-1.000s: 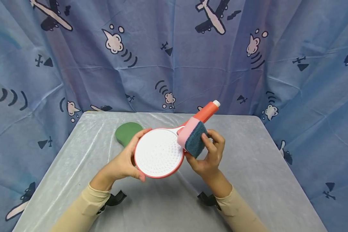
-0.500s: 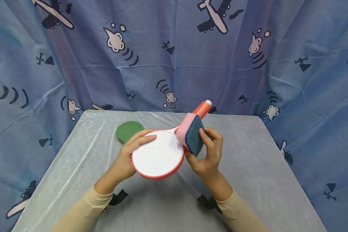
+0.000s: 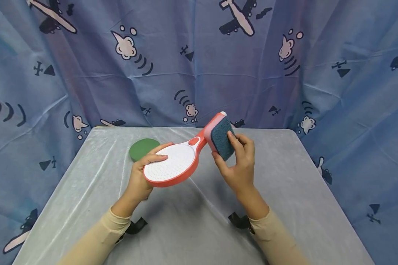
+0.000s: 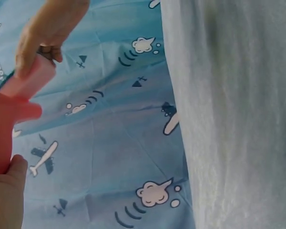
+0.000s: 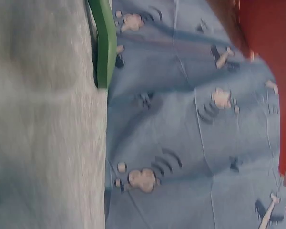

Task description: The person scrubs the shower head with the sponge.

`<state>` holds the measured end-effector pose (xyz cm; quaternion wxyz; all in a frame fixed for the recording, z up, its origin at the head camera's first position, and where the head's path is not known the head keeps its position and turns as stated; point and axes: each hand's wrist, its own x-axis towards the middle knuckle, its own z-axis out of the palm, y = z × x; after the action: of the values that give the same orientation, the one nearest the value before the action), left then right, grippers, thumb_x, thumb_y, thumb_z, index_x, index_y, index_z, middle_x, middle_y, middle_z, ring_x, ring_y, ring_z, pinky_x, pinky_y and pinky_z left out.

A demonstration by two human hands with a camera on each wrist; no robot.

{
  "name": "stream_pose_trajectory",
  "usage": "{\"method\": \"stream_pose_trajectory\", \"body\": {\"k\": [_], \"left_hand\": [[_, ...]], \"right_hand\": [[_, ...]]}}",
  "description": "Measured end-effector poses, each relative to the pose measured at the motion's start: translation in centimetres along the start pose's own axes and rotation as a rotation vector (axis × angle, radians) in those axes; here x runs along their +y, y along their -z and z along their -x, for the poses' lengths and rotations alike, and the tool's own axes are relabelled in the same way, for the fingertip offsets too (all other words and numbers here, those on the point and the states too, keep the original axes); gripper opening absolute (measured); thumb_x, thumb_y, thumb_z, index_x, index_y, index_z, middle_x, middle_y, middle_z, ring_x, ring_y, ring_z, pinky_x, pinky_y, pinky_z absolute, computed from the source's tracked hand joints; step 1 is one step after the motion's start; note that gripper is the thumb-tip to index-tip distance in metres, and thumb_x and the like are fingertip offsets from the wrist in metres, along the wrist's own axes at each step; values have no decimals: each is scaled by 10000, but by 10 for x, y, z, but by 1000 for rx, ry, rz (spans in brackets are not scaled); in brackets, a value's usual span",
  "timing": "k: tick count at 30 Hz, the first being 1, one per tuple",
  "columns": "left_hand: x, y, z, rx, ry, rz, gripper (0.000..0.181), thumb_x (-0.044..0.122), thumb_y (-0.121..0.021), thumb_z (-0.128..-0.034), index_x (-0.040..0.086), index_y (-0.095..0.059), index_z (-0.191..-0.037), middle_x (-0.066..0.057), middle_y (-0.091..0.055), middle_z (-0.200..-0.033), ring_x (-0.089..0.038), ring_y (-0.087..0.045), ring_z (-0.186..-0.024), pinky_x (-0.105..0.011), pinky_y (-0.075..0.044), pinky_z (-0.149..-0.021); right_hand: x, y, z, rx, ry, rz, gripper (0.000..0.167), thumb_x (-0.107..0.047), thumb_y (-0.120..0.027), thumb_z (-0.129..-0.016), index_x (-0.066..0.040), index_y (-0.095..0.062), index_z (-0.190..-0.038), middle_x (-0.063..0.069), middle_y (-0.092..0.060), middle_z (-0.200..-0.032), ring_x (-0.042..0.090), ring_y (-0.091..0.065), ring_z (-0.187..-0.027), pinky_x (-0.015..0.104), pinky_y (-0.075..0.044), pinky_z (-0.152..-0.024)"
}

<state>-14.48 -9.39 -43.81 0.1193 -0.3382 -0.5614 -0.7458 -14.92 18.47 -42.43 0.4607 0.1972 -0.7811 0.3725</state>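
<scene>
A red handheld shower head (image 3: 174, 163) with a white, dotted round face is held up above the table, tilted. My left hand (image 3: 140, 176) grips its head at the left rim, with fingertips over the white face. Its red handle points up and to the right, ending in a white tip. My right hand (image 3: 240, 163) pinches a pink sponge (image 3: 222, 138) with a dark blue-green scouring side. The sponge's pink side lies against the handle and hides part of it. In the left wrist view the pink sponge (image 4: 33, 78) appears beside the red handle.
Behind my left hand, a flat, rounded green object (image 3: 144, 148) lies on the table, partly hidden. A grey cloth covers the table (image 3: 285, 191). A blue curtain (image 3: 166, 73) with aeroplane prints hangs close behind the far edge.
The shower head has moved left and tipped flatter. My left fingers have shifted onto its face. The sponge has gone from the neck up along the handle toward its tip.
</scene>
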Motion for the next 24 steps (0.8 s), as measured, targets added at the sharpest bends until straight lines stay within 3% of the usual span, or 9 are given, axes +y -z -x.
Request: {"method": "stream_pose_trajectory", "body": {"k": [5, 9, 12, 15, 18, 21, 24], "left_hand": [[-3, 2, 0, 31, 13, 62, 340, -16, -734, -898, 162, -754, -1187, -278, -550, -1435, -383, -532, -1329, -277, -551, -964], [-3, 1, -2, 40, -13, 55, 346, 167, -825, -858, 116, -738, -1189, -221, -645, -1346, -379, -581, -1298, -307, -549, -990], [-4, 0, -1, 77, 10, 88, 423, 254, -860, -759, 124, -756, -1149, -115, -732, -1222, -271, -670, -1193, -280, -562, -952], [-6, -2, 1, 146, 74, 197, 383, 214, -868, -741, 150, -775, -1107, -14, -768, -1091, -124, -708, -1015, -209, -571, -827], [-6, -3, 1, 228, 113, 321, 363, 151, -871, -739, 124, -770, -1086, 15, -767, -1009, -66, -682, -896, -176, -546, -754], [-5, -1, -1, 281, 123, 428, 350, 111, -848, -773, 70, -751, -1106, -15, -759, -1023, -98, -692, -929, -201, -566, -817], [-1, 2, -2, 308, 135, 471, 357, 89, -827, -803, 57, -727, -1144, -37, -741, -1074, -135, -696, -981, -235, -576, -884]], "right_hand": [[-9, -5, 3, -25, 70, -4, 638, -391, -757, -897, -63, -599, -1421, 284, -549, -1257, 390, -546, -1115, 401, -502, -913], [-3, -3, -2, -3, -21, 37, 635, -284, -813, -849, -100, -611, -1423, 273, -535, -1267, 377, -525, -1093, 414, -474, -893], [-1, -6, 2, -36, -77, 57, 644, -244, -829, -827, -113, -617, -1421, 254, -531, -1263, 357, -515, -1083, 412, -471, -861], [-7, -12, 9, -77, -63, 11, 641, -247, -821, -823, -99, -621, -1414, 238, -549, -1261, 343, -534, -1105, 411, -499, -855], [-13, -16, 12, -94, -53, -42, 639, -275, -809, -827, -105, -621, -1413, 228, -560, -1271, 333, -551, -1156, 403, -522, -889], [-8, -14, 10, -113, -97, -32, 629, -293, -810, -841, -123, -621, -1416, 208, -563, -1274, 307, -550, -1171, 397, -525, -894], [1, -11, 8, -131, -156, 18, 623, -299, -815, -851, -127, -621, -1418, 200, -563, -1261, 300, -543, -1158, 408, -511, -897]]}}
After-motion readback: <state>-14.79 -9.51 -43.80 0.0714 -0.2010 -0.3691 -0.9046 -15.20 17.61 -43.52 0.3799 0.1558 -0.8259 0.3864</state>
